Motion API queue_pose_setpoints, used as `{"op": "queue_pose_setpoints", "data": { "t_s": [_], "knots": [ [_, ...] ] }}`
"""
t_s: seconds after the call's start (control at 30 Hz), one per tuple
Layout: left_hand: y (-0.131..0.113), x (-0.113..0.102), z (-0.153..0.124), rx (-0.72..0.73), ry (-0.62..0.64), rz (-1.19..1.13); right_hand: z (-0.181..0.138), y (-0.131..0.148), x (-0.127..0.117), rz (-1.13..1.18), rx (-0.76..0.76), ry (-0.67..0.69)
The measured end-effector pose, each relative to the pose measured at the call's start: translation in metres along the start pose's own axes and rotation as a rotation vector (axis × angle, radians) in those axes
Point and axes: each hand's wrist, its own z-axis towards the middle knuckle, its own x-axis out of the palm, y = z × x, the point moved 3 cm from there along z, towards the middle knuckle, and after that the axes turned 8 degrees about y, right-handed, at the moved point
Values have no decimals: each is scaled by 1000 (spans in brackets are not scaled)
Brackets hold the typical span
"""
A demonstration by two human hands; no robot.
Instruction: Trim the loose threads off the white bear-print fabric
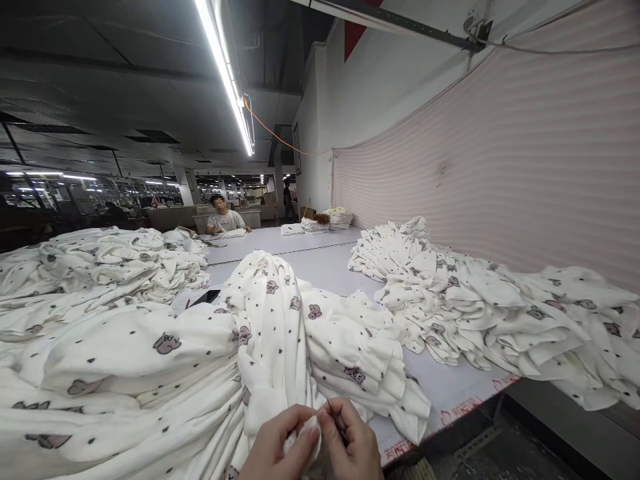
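Note:
At the bottom centre, my left hand (281, 441) pinches a bunched edge of white cloth (316, 437) between thumb and forefinger. My right hand (351, 443) is closed right beside it, thumb and fingertips pressed at the same cloth. A thin dark thing shows between the right fingers, too small to name. Just beyond both hands lies a heap of white fabric (270, 333) printed with small dark dots and grey-mauve animal figures. One gathered fold of it rises in the middle and runs down to my hands.
More printed fabric is piled at the left (100, 267) and along the right (480, 307) of the pale table (330, 267). A dark flat object (206, 298) lies behind the heap. Folded stacks (339, 219) stand at the far end, where another person (226, 220) sits.

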Motion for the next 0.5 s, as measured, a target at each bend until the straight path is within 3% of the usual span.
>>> {"op": "queue_pose_setpoints", "data": {
  "t_s": [0.17, 0.33, 0.5],
  "knots": [
    [2, -5, 2, -29, -67, -62, -4, 3, -15, 26, 2, 63],
    [7, 0, 4, -20, -3, -55, -2, 3, -26, -101, 32, 261],
    [-3, 5, 10, -44, 19, 37, 5, -2, -20, -100, 72, 344]
  ]
}}
